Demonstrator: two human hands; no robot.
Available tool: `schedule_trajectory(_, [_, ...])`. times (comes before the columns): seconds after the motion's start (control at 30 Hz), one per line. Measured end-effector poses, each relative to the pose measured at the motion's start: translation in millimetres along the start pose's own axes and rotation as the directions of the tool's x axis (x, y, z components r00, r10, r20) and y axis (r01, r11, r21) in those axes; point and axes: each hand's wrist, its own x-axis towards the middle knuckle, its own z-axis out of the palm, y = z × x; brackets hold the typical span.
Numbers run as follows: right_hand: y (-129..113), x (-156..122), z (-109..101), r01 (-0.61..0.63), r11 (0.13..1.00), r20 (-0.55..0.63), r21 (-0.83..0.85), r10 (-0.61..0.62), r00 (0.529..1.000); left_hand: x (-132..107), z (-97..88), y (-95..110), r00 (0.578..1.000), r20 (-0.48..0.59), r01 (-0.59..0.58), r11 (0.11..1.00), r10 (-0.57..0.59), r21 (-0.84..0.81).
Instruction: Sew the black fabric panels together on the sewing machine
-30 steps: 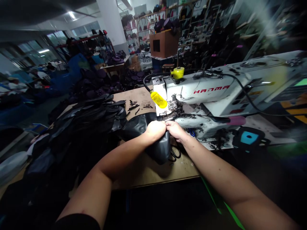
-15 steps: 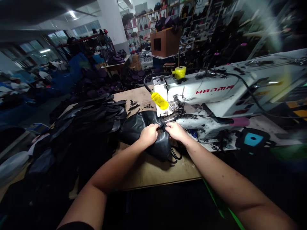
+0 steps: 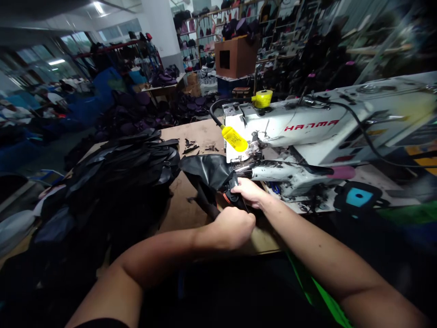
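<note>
A glossy black leather-like piece [image 3: 208, 171] lies under the head of the sewing machine [image 3: 307, 130], its folds spreading left over the table. Close by the needle area, my right hand [image 3: 249, 192] pinches a dark edge of this piece. My left hand [image 3: 235, 227] is a closed fist nearer to me, at the piece's lower end; a thin dark strip runs up from it towards my right hand. Its fingers hide most of what they grip. Between the hands a bit of orange-red trim [image 3: 226, 197] shows. A yellow lamp [image 3: 235, 139] lights the spot.
Dark cut pieces [image 3: 136, 168] are heaped to the left on the wooden table [image 3: 184, 205]. Black scraps [image 3: 189, 146] lie behind the work. A black pouch with a blue patch [image 3: 358, 197] sits right of the machine arm. Further back stands a cardboard box [image 3: 235, 59].
My left hand has moved down and right from the top of the black piece and closed into a fist. The piece has turned, baring orange-red trim. My right hand stays near the needle.
</note>
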Motion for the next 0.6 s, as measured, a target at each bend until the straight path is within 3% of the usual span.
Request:
schedule_trajectory(0.07, [9.4, -3.3, 4.6, 0.027, 1.0, -0.046, -0.01, -0.027, 0.999, 9.5, 6.4, 11.3, 0.999, 0.031, 0.009, 0.998, -0.007, -0.068])
schedule_trajectory(0.13, [20.0, -6.4, 1.6, 0.038, 0.975, -0.116, -0.217, -0.065, 0.991, 15.5, 4.2, 5.7, 0.998, -0.005, 0.056, 0.988, -0.058, -0.146])
schedule_trajectory(0.17, [24.8, -8.0, -1.8, 0.033, 0.947, -0.136, -0.318, -0.08, 0.987, 17.4, 1.4, -1.8, 0.991, -0.073, 0.099, 0.981, -0.112, -0.166])
schedule_trajectory(0.2, [28.5, -9.6, -5.7, 0.027, 0.914, -0.155, -0.404, -0.097, 0.983, 18.9, -1.4, -11.0, 0.968, -0.167, 0.159, 0.974, -0.186, -0.164])
schedule_trajectory(0.27, [31.5, -13.3, -12.0, 0.023, 0.86, -0.182, -0.51, -0.134, 0.974, 21.4, -3.6, -31.1, 0.87, -0.358, 0.319, 0.941, -0.339, -0.116])
schedule_trajectory(0.33, [28.0, -17.9, -14.3, 0.01, 0.839, -0.192, -0.543, -0.136, 0.972, 23.2, 0.3, -49.1, 0.792, -0.433, 0.453, 0.889, -0.432, -0.057])
schedule_trajectory(0.4, [19.8, -23.0, -13.1, -0.044, 0.878, -0.173, -0.476, -0.044, 0.984, 23.9, 7.8, -62.9, 0.807, -0.341, 0.511, 0.859, -0.482, -0.005])
schedule_trajectory(0.5, [5.9, -29.6, -8.8, -0.141, 0.977, -0.066, -0.163, 0.132, 0.989, 22.7, 14.5, -74.7, 0.834, -0.206, 0.529, 0.848, -0.511, 0.038])
schedule_trajectory(0.6, [-2.7, -29.7, -2.5, -0.17, 0.981, 0.044, 0.09, 0.167, 0.985, 22.7, 8.1, -75.2, 0.802, -0.349, 0.545, 0.833, -0.484, 0.098])
